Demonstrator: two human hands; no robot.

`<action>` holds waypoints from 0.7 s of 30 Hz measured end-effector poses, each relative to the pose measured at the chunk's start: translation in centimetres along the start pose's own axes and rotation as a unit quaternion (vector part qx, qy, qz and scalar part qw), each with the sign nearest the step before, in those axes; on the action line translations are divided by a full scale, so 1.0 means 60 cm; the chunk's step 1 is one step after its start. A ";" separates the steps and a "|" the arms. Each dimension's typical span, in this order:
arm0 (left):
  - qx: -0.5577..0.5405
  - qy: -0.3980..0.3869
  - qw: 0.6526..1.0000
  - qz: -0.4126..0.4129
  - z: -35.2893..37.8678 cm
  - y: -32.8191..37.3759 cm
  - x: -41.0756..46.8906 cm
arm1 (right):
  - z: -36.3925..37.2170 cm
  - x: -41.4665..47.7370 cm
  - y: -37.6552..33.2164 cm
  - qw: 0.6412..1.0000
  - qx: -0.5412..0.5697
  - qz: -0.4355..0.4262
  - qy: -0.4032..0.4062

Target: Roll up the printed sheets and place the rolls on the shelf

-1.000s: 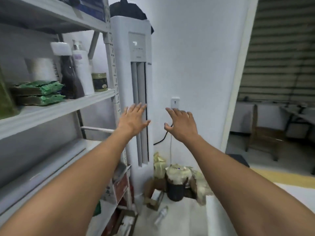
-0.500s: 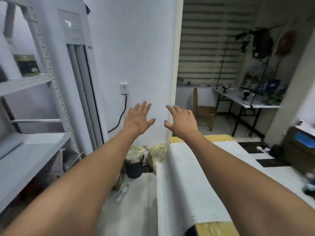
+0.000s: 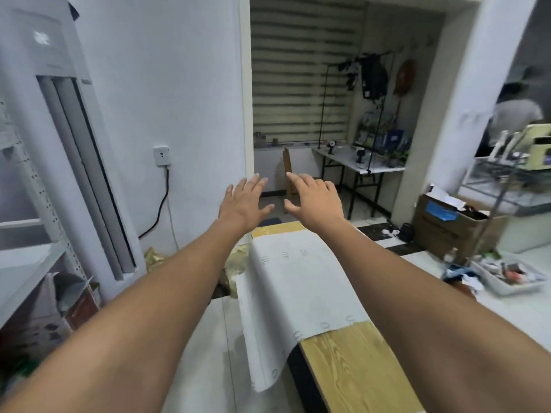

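While both arms reach forward, the left hand [image 3: 243, 202] and right hand [image 3: 313, 199] hover spread and empty above the far end of a wooden table [image 3: 354, 362]. A white printed sheet [image 3: 295, 281] lies flat there, its left side drooping over the edge. Grabbing that loose overhang could likely drag or crease the sheet.

Bare forearms, no sleeves; left hand [image 3: 243, 204], right hand [image 3: 314, 201] ungloved.
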State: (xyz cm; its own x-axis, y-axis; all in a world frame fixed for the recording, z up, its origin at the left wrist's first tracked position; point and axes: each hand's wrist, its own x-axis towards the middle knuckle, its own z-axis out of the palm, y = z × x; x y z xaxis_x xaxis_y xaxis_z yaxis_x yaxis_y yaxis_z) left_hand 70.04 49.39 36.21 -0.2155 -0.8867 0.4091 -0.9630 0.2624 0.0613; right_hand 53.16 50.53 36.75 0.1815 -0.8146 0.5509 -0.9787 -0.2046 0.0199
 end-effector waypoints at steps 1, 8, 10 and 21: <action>0.001 -0.004 1.000 0.007 0.001 0.006 -0.007 | -0.007 -0.013 0.000 1.000 -0.005 0.004 -0.003; -0.013 -0.023 0.999 0.046 0.008 0.054 -0.069 | -0.060 -0.128 0.037 0.997 -0.048 0.052 -0.020; -0.018 -0.038 0.997 0.059 0.013 0.083 -0.078 | -0.078 -0.162 0.059 0.995 -0.063 0.069 -0.030; -0.069 -0.024 0.983 0.169 0.010 0.304 -0.053 | -0.165 -0.280 0.214 0.977 -0.111 0.179 -0.029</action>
State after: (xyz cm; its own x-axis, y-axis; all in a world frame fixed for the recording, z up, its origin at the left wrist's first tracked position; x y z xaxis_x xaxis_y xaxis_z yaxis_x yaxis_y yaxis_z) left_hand 53.07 56.73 35.47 -0.5292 -0.7566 0.3841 -0.8054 0.5903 0.0532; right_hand 36.59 66.94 36.03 -0.1766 -0.8429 0.5082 -0.9763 0.2156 0.0183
